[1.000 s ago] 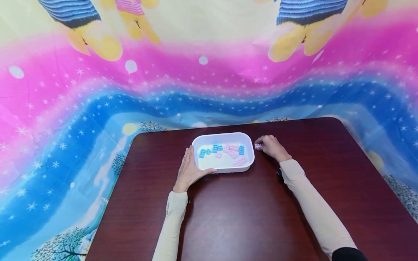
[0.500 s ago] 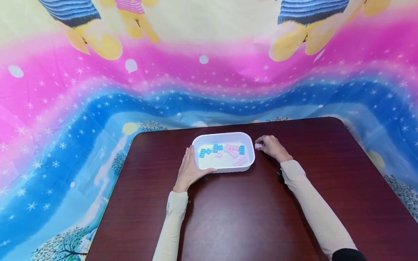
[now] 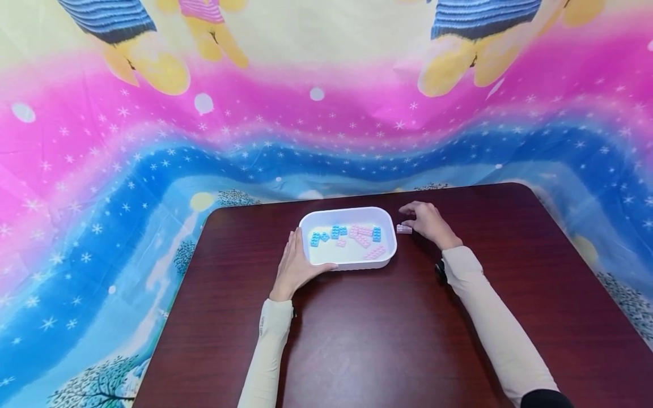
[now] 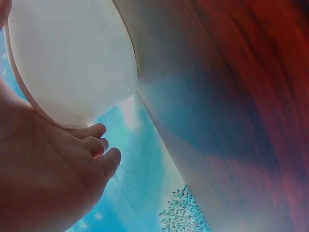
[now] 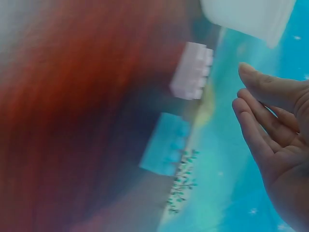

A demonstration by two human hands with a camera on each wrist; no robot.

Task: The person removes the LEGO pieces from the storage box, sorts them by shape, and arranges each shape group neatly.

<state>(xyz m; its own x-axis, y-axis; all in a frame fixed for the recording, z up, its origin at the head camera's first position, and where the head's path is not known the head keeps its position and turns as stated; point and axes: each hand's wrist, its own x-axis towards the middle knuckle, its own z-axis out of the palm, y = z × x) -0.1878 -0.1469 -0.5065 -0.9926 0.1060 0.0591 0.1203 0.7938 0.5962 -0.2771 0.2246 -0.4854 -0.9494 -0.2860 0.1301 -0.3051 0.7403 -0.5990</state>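
My left hand (image 3: 296, 269) rests against the left side of a white plastic tray (image 3: 359, 264), fingers straight along its wall and thumb on the front rim. In the left wrist view, the fingertips touch the outer wall. Just right of the tray, a pink toy building brick (image 3: 403, 229) lies on the table. My right hand (image 3: 431, 222) is beside it with thumb and fingers parted, holding nothing. The right wrist view also shows a blue building brick (image 5: 166, 145) standing near the pink one; my right hand hides it from the head view.
Inside the tray lie several pink bricks (image 3: 375, 253) and several blue bricks (image 3: 315, 239), spread over its floor. Everything stands on a dark reddish-brown table (image 3: 357, 334), whose far edge meets a colourful printed cloth (image 3: 316, 136).
My right hand has let go of the pink brick and lifted slightly away, its fingers spreading. The brick stays beside the tray. My left hand has not moved.
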